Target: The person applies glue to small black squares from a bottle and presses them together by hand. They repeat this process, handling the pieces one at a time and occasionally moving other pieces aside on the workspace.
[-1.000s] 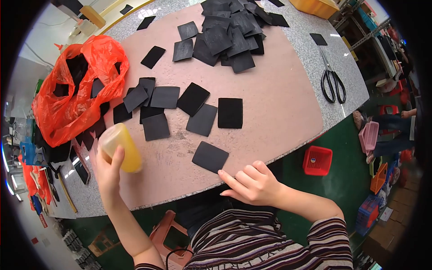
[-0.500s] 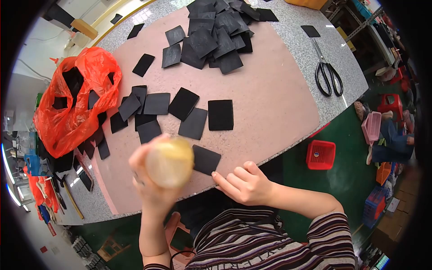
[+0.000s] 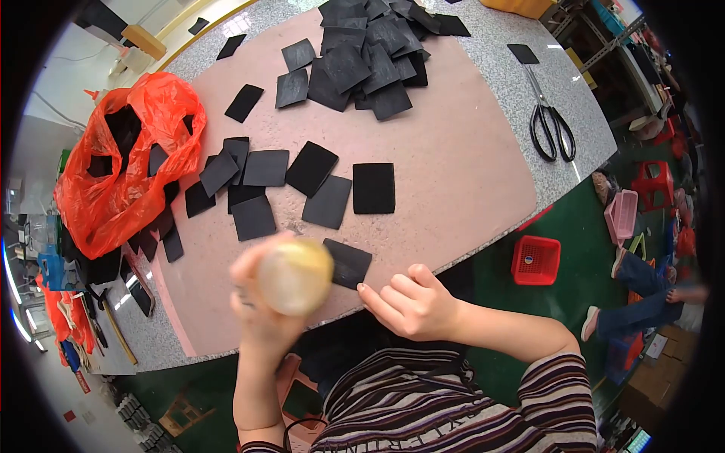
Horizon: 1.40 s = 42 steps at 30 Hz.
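We have our left hand point(image 3: 260, 306) wrapped around a blurred, yellowish bottle point(image 3: 294, 276), just left of a black square point(image 3: 348, 264) near the front edge of the pink mat point(image 3: 461, 166); our right hand point(image 3: 410, 306), fingers curled, has its index fingertip at that square's near corner, though we cannot tell whether it pinches. Beyond, we see loose squares point(image 3: 312, 169), a red plastic bag point(image 3: 170, 106) on their left, a heaped pile point(image 3: 370, 57) farther off and scissors point(image 3: 553, 130) at right.

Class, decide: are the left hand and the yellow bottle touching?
Touching: the head view shows the left hand gripping the yellow bottle by its side.
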Motion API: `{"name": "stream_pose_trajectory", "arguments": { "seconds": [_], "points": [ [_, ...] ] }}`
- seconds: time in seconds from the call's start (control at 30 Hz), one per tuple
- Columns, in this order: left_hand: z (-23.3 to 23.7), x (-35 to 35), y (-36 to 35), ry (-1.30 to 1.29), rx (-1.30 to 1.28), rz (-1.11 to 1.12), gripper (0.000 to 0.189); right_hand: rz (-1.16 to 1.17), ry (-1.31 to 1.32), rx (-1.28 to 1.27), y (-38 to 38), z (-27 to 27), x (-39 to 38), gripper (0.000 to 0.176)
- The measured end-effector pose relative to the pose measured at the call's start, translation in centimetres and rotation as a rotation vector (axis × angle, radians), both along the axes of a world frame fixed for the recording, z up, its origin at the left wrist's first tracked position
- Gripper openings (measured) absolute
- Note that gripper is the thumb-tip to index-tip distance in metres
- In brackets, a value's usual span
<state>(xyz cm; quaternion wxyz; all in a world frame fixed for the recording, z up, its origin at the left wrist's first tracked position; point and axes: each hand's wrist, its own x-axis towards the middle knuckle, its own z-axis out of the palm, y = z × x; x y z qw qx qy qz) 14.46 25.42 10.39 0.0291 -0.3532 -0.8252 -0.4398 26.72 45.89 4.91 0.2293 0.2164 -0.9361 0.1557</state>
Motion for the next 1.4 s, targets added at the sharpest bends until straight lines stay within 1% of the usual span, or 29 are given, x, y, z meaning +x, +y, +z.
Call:
{"name": "stream_pose_trajectory", "arguments": {
  "seconds": [0.03, 0.07, 0.13, 0.17, 0.2, 0.27, 0.37, 0.4, 0.43, 0.47, 0.53, 0.6, 0.63, 0.67, 0.7, 0.73, 0.8, 0.87, 0.9, 0.93, 1.0, 1.03, 1.07, 1.13, 1.17, 1.2, 1.27, 1.3, 1.4],
  "points": [
    [0.1, -0.8, -0.8, 0.055, -0.037, 0.102, 0.067, -0.013, -0.025, -0.057, -0.2, 0.2, -0.2, 0.024],
    [0.3, -1.1, -1.3, 0.031, 0.06, 0.132, 0.069, -0.024, -0.048, -0.111, -0.4, 0.7, -0.6, 0.024],
    [0.4, -1.0, -2.4, -0.021, 0.252, 0.188, 0.072, -0.17, -0.183, -0.32, 0.5, 3.2, -2.9, 0.03],
    [0.4, -0.6, -2.8, -0.034, 0.3, 0.19, 0.075, -0.243, -0.265, -0.43, 0.9, 4.1, -3.9, 0.033],
    [0.3, -0.2, -3.0, -0.039, 0.356, 0.194, 0.078, -0.222, -0.429, -0.385, 1.4, 4.1, -4.7, 0.037],
    [0.3, -0.2, -3.3, -0.051, 0.424, 0.221, 0.083, -0.126, -0.475, -0.309, 0.8, 3.7, -5.9, 0.03],
    [0.4, 0.0, -4.8, -0.102, 0.436, 0.303, 0.088, 0.115, -0.622, -0.457, 1.2, 4.6, -8.7, 0.02],
    [0.4, -0.1, -5.4, -0.112, 0.437, 0.326, 0.088, 0.061, -0.603, -0.747, 2.5, 5.5, -10.9, 0.018],
    [0.4, 0.1, -5.8, -0.127, 0.437, 0.354, 0.089, 0.013, -0.44, -0.8, 4.9, 5.9, -13.5, 0.026],
    [0.4, 0.2, -5.9, -0.149, 0.441, 0.369, 0.09, -0.045, -0.563, -1.077, 7.6, 6.9, -16.3, 0.032],
    [0.3, 0.1, -6.0, -0.184, 0.456, 0.385, 0.093, -0.397, -0.128, -0.399, 12.5, 5.8, -21.4, 0.043],
    [0.4, 0.3, -6.0, -0.203, 0.481, 0.368, 0.094, -0.411, 0.241, 0.034, 11.8, 6.0, -22.1, 0.052],
    [0.3, 0.2, -6.0, -0.214, 0.494, 0.36, 0.095, -0.158, 0.055, -0.032, 10.6, 6.6, -21.2, 0.057],
    [0.1, 0.1, -6.0, -0.239, 0.519, 0.358, 0.095, 0.112, 0.015, -0.052, 9.3, 5.4, -20.7, 0.057],
    [-0.1, 0.0, -6.0, -0.265, 0.542, 0.356, 0.095, 0.249, -0.033, 0.096, 7.7, 5.1, -19.5, 0.046],
    [-0.3, 0.0, -5.9, -0.291, 0.563, 0.353, 0.096, 0.295, 0.096, 0.28, 6.6, 3.9, -18.8, 0.033],
    [-0.4, -0.1, -4.9, -0.3, 0.551, 0.342, 0.096, 0.325, 0.071, 0.406, 6.2, 2.1, -18.7, 0.026],
    [-0.2, -0.3, -4.0, -0.296, 0.556, 0.314, 0.095, 0.215, 0.143, 0.144, 6.4, 1.7, -19.6, 0.028],
    [0.0, -0.3, -3.8, -0.293, 0.567, 0.3, 0.094, 0.145, 0.243, -0.096, 6.2, 2.4, -19.4, 0.026],
    [0.1, -0.3, -3.7, -0.291, 0.577, 0.286, 0.093, 0.108, -0.049, -0.399, 5.7, 3.9, -18.3, 0.025],
    [0.5, 0.0, -4.4, -0.513, 0.758, 0.271, 0.091, 0.027, -0.65, -0.984, 3.6, 6.7, -14.1, 0.022],
    [0.5, 0.3, -4.7, -0.628, 0.847, 0.262, 0.09, 0.089, -0.733, -0.905, 3.1, 6.4, -12.3, 0.021],
    [0.3, 0.2, -4.5, -0.851, 1.007, 0.139, 0.088, 0.149, -0.812, -0.824, 2.5, 5.9, -10.6, 0.02],
    [-1.0, 0.1, -3.9, -1.298, 1.31, -0.13, 0.086, 0.087, -0.415, -0.528, 0.9, 3.1, -8.4, 0.02],
    [-2.0, 0.1, -3.3, -1.397, 1.314, -0.179, 0.082, 0.058, -0.346, -0.505, 0.6, 2.4, -7.8, 0.02],
    [-2.1, 0.4, -2.8, -1.406, 1.164, -0.082, 0.076, 0.027, -0.297, -0.547, 0.8, 2.0, -7.4, 0.02],
    [-2.9, 0.7, -1.7, -1.298, 0.955, 0.053, 0.072, -0.031, -0.198, -0.634, 1.1, 2.1, -6.9, 0.018],
    [-2.9, 0.6, -1.6, -1.276, 0.949, 0.063, 0.072, -0.024, -0.123, -0.611, 1.3, 1.3, -6.0, 0.023],
    [-2.7, 0.4, -1.8, -1.342, 1.08, 0.027, 0.074, 0.091, -0.123, -0.201, 1.3, 2.6, -2.3, 0.031]
  ]
}}
